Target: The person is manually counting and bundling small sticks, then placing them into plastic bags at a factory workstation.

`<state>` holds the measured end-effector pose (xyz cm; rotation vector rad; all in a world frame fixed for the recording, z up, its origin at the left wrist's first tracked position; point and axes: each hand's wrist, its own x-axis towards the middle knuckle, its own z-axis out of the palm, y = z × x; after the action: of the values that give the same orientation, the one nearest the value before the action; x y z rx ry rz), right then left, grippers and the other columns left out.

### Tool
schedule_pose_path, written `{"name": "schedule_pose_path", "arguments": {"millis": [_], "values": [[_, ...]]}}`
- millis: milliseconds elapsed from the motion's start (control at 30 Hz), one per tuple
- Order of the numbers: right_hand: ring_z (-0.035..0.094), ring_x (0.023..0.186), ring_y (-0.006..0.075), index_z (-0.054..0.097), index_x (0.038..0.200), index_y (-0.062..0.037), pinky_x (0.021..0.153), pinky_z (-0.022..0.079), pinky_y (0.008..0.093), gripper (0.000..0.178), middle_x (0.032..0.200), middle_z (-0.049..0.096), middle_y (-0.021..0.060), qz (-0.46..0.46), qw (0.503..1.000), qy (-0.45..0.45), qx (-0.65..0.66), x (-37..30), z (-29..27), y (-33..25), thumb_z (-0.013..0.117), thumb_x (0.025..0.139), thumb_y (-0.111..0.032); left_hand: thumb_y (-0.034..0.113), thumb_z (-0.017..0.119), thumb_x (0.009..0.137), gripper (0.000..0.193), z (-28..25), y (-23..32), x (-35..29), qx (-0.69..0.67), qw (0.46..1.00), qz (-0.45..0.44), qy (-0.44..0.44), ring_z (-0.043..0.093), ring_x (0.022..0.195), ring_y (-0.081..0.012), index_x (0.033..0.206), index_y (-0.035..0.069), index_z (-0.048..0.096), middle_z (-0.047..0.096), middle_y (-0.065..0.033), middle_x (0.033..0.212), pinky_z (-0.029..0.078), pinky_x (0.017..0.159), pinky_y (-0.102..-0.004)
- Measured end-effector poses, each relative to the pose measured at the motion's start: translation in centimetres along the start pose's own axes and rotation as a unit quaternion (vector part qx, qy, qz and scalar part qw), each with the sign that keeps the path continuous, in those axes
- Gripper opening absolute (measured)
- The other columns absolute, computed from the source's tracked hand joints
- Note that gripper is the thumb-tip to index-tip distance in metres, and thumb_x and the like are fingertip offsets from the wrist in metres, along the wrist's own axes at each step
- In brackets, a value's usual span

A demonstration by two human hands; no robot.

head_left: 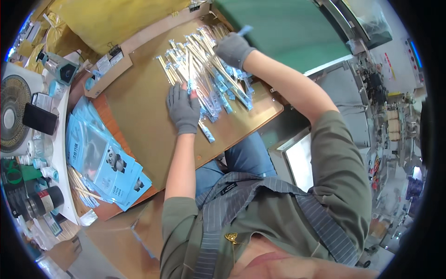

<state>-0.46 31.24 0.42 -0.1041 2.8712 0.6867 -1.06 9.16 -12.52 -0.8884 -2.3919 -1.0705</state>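
Note:
A loose pile of wrapped chopsticks (200, 58), in clear sleeves with blue ends, lies on the brown board. My left hand (182, 110), in a grey glove, rests at the pile's near left side. Its fingers are stretched forward and touch the nearest packets. At the pile's far right is my right hand (233, 50), also gloved in grey, its fingers curled closed. A blue wrapper end (245, 30) sticks out beyond it, seemingly from a chopstick packet in its grip; the rest of that packet is hidden. One packet (206, 131) lies beside my left wrist.
Blue printed pouches (104, 160) with a panda picture are stacked at the left. A cardboard tray (109, 74) edges the board (139, 111). Beyond lie a yellow bag (111, 21) and a green surface (278, 35). A fan (10, 116) and phone (40, 119) occupy a white shelf.

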Motion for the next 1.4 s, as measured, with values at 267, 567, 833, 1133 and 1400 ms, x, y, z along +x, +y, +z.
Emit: {"name": "schedule_pose_path", "arguments": {"millis": [267,567,833,1133,1400], "values": [[0.056,0.108,0.0376,0.060,0.106,0.0032,0.094,0.044,0.0406,0.040,0.118,0.056,0.0262,0.211,0.919,-0.060,0.328,2.3,-0.2,1.7,0.046,0.084,-0.027,0.035,0.054,0.088,0.058,0.8,3.1,0.6,-0.084,0.993,-0.079,0.009,0.043,0.119,-0.0410,0.131,-0.002,0.043,0.045,-0.0296,0.127,0.028,0.104,-0.0469],[0.059,0.101,0.0379,0.049,0.118,0.0047,0.089,0.046,0.0404,0.093,0.109,0.059,0.0269,0.332,0.770,0.063,0.541,2.5,2.1,-7.0,0.062,0.064,-0.071,0.051,0.048,0.091,0.067,-2.1,4.7,7.3,-0.634,0.583,-0.506,-0.049,0.054,0.110,-0.0260,0.130,-0.003,0.042,0.052,-0.0187,0.124,0.044,0.093,-0.0350],[0.060,0.092,0.0176,0.050,0.117,0.0042,0.082,0.049,0.0298,0.051,0.103,0.062,0.0137,0.140,0.340,0.018,0.930,-8.4,1.6,-16.7,0.067,0.081,-0.028,0.042,0.057,0.089,0.052,-6.5,5.3,-2.7,-0.402,0.784,-0.456,-0.127,0.055,0.078,-0.0181,0.101,-0.008,0.054,0.060,-0.0139,0.091,0.047,0.069,-0.0334],[0.058,0.096,0.0137,0.049,0.123,0.0039,0.084,0.047,0.0275,0.050,0.109,0.060,0.0083,0.103,0.294,-0.012,0.950,-16.9,-0.7,-19.8,0.067,0.080,-0.016,0.024,0.066,0.085,0.044,-13.0,9.6,-10.2,-0.468,0.757,-0.428,-0.158,0.056,0.095,-0.0146,0.119,-0.002,0.053,0.060,-0.0082,0.108,0.045,0.086,-0.0294],[0.057,0.097,0.0144,0.049,0.125,0.0017,0.087,0.045,0.0290,0.059,0.107,0.061,0.0081,-0.105,0.339,0.141,0.924,-12.1,-9.4,-11.9,0.074,0.074,-0.016,0.023,0.079,0.071,0.051,-17.4,8.6,0.9,-0.447,0.888,-0.075,-0.075,0.060,0.091,-0.0164,0.111,0.000,0.057,0.063,-0.0066,0.103,0.048,0.082,-0.0309]]}}
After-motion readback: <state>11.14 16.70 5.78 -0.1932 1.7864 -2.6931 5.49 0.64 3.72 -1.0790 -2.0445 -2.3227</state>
